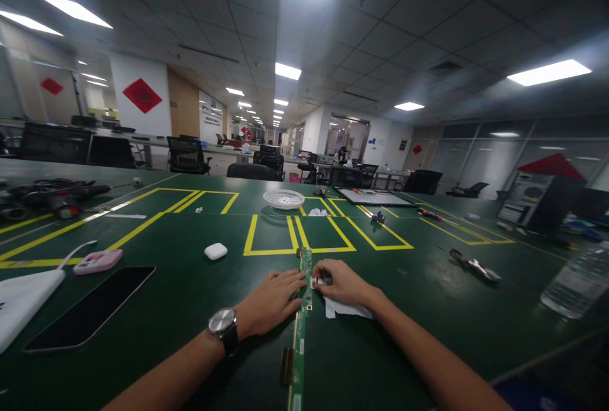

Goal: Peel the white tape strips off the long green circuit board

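A long, narrow green circuit board (299, 341) lies on the green table, running away from me. My left hand (271, 300), below a wrist watch (222, 321), rests with its fingers stretched out, the tips on the board's left side. At the board's right edge, my right hand (343, 281) is closed in a pinch. A small whitish bit shows at its fingertips, but I cannot make out what it is. A white piece of paper or cloth (349, 311) lies partly under that hand. Brown flex strips (286, 366) stick out from the board's left edge.
A white earbud case (216, 251), a pink case (98, 261) and a black phone (92, 306) lie to the left. Beyond the board stands a white basket (284, 200). Scissors or pliers (476, 266) and a water bottle (576, 284) are on the right.
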`<state>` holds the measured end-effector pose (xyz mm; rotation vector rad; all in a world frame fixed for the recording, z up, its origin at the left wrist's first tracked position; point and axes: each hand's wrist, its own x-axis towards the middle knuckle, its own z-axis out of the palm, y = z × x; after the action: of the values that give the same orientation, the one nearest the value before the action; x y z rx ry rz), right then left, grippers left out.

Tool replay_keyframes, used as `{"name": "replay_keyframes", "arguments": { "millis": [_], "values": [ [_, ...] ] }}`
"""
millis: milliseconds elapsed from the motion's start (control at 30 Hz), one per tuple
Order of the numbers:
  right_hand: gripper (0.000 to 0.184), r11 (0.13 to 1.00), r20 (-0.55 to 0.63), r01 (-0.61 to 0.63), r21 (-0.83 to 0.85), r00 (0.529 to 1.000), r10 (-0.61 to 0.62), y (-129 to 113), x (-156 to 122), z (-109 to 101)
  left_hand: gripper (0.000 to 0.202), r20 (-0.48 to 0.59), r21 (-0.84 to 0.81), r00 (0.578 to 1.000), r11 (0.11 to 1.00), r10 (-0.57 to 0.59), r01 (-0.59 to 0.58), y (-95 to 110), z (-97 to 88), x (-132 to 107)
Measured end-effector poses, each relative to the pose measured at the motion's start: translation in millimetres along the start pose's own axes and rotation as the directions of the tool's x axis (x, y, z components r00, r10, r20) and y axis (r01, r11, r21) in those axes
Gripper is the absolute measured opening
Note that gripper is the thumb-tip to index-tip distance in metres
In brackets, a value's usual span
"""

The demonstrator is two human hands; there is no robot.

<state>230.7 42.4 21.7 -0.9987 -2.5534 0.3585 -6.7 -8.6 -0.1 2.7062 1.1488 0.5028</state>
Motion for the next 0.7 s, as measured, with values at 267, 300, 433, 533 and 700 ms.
{"name": "replay_keyframes", "arguments": {
  "millis": [267, 300, 433, 533, 700],
  "values": [
    [0.013, 1.0, -0.017, 0.007, 0.015, 1.0, -0.007, 6.3, 1.1, 2.3, 0.041, 0.077, -0.022, 0.997, 1.0, 0.017, -0.015, 1.6, -10.3, 2.7],
    [0.013, 1.0, -0.02, 0.012, 0.005, 1.0, -0.012, 6.4, 0.9, 2.5, 0.041, 0.08, -0.026, 0.997, 0.999, 0.022, -0.02, 1.5, -10.8, 2.8],
    [0.011, 0.999, -0.028, 0.026, -0.034, 0.999, -0.027, 8.4, -0.4, 3.7, 0.04, 0.074, -0.041, 0.997, 0.999, 0.028, -0.025, 0.3, -8.9, 2.3],
    [0.011, 0.998, -0.011, 0.056, -0.017, 0.998, -0.057, 10.9, -0.8, 1.2, 0.039, 0.056, -0.048, 0.998, 0.999, 0.007, -0.004, 0.4, -6.8, 1.5],
    [0.02, 0.979, -0.032, 0.182, 0.091, 0.983, -0.18, 3.1, 0.5, -6.7, 0.034, -0.07, -0.1, 0.997, 0.995, -0.025, 0.018, -1.8, -5.9, 1.6]
  ]
}}
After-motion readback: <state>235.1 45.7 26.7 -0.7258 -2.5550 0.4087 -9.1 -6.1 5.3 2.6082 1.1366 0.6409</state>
